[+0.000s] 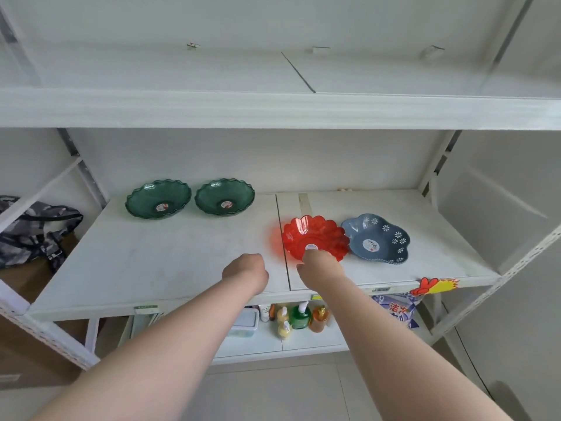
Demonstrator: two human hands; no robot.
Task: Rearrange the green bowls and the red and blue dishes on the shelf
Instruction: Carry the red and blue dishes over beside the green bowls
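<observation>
Two green scalloped bowls [158,199] [224,197] stand side by side at the back left of the white middle shelf [158,262]. A red scalloped dish [314,235] sits right of centre, touching a blue flower-patterned dish [376,238] on its right. My right hand [317,264] grips the near rim of the red dish, its fingers hidden under the hand. Left of it, my left hand [246,268] hovers over bare shelf near the front edge, fingers curled in with nothing held.
A white upper shelf [273,107] overhangs the bowls. Below the front edge stand bottles [300,317], a blue-and-white bag [394,311] and a white box [244,323]. A camouflage bag [33,229] lies at the left. A red-and-yellow sticker [434,285] marks the front right edge.
</observation>
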